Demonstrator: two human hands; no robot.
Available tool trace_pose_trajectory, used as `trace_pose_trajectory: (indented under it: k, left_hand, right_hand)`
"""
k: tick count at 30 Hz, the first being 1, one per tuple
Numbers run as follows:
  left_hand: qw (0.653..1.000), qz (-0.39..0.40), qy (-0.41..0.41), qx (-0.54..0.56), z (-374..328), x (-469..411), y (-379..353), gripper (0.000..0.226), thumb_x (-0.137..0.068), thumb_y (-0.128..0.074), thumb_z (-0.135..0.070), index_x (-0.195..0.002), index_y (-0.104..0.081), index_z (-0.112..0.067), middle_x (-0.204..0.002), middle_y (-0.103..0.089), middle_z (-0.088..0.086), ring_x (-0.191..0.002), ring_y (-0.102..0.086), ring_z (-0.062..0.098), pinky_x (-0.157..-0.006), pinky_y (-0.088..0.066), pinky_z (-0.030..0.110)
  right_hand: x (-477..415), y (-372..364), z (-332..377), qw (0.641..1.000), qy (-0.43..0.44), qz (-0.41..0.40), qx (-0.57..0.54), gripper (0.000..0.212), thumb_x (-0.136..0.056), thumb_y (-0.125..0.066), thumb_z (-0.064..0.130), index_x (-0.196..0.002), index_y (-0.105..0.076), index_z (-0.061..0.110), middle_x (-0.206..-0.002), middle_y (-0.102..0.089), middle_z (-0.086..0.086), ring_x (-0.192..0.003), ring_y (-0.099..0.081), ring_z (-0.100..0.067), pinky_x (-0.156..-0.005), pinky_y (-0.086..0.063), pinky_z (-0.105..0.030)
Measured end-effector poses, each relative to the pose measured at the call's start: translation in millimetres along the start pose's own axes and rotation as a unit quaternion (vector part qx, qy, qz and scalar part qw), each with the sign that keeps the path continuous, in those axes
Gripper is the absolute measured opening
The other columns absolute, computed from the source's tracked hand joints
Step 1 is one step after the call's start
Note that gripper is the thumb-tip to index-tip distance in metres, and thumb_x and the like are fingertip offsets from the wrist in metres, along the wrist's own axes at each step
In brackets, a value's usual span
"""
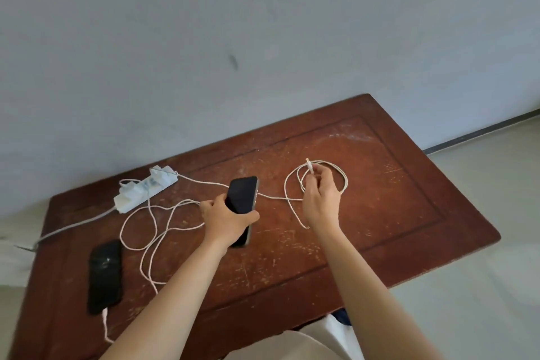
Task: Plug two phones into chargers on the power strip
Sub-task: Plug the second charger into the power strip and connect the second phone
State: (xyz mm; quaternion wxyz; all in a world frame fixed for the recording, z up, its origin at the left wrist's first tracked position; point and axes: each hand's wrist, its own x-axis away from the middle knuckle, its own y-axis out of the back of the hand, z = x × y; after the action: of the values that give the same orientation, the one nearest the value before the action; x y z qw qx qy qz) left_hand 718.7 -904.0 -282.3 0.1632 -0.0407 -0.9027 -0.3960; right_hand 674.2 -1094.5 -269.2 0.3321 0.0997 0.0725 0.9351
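Note:
A white power strip (145,189) lies at the table's back left with white chargers plugged into it. One black phone (105,275) rests flat at the front left, a white cable (104,319) plugged into its near end. My left hand (226,218) grips a second black phone (242,195), screen up, above the table's middle. My right hand (320,195) pinches the plug end of another white cable (310,166), lifted with the connector pointing up. That cable coils in loops (344,181) around my hand and trails back to the strip.
The worn brown wooden table (394,213) stands against a grey wall (263,23). The strip's own lead (73,225) runs off the left edge. Loose cable loops (152,231) lie between the strip and the flat phone. Pale floor (482,272) lies to the right.

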Motion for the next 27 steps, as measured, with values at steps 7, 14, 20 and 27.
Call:
trace_pose_trajectory:
  k: [7, 14, 20, 27]
  left_hand:
    - [0.853, 0.154, 0.167, 0.471, 25.8, -16.4, 69.6, 0.039, -0.057, -0.093, -0.031, -0.082, -0.073, -0.011, -0.066, -0.066, 0.004, -0.067, -0.066, 0.02, -0.062, -0.054, 0.032]
    - [0.747, 0.193, 0.105, 0.628, 20.8, -9.2, 86.3, 0.049, -0.049, -0.1, -0.031, -0.087, -0.074, -0.015, -0.089, -0.071, 0.005, -0.078, -0.071, 0.018, -0.058, -0.057, 0.031]
    - [0.737, 0.196, 0.015, 0.646, 2.6, -2.4, 96.7, 0.067, -0.055, -0.091, -0.057, -0.109, -0.075, -0.02, -0.093, -0.075, 0.004, -0.084, -0.075, 0.02, -0.067, -0.06, 0.036]
    - [0.595, 0.256, 0.018, 0.762, -21.7, 6.2, 92.5, 0.06, -0.095, -0.043, -0.064, -0.136, -0.062, -0.024, -0.141, -0.061, 0.013, -0.13, -0.056, 0.039, -0.102, -0.048, 0.06]
  right_hand:
    - [55.9, -49.5, 25.7, 0.998, 0.027, 0.047, -0.02, 0.033, -0.106, -0.041, 0.038, -0.084, -0.065, 0.031, -0.051, -0.05, 0.02, -0.048, -0.04, 0.0, -0.054, -0.037, -0.028]
    - [65.7, -55.0, 33.5, 0.998, 0.032, 0.051, -0.022, 0.028, -0.102, -0.048, 0.043, -0.092, -0.07, 0.029, -0.057, -0.054, 0.014, -0.054, -0.047, -0.005, -0.052, -0.042, -0.025]
    - [64.5, -42.0, 37.3, 0.997, 0.036, 0.057, -0.037, 0.027, -0.102, -0.05, 0.041, -0.091, -0.072, 0.028, -0.062, -0.056, 0.007, -0.057, -0.048, -0.009, -0.047, -0.041, -0.02]
    - [74.5, -25.8, 51.1, 0.991, 0.021, 0.067, -0.115, 0.027, -0.097, -0.056, 0.045, -0.093, -0.076, 0.026, -0.063, -0.063, 0.008, -0.058, -0.056, -0.005, -0.051, -0.047, -0.018]
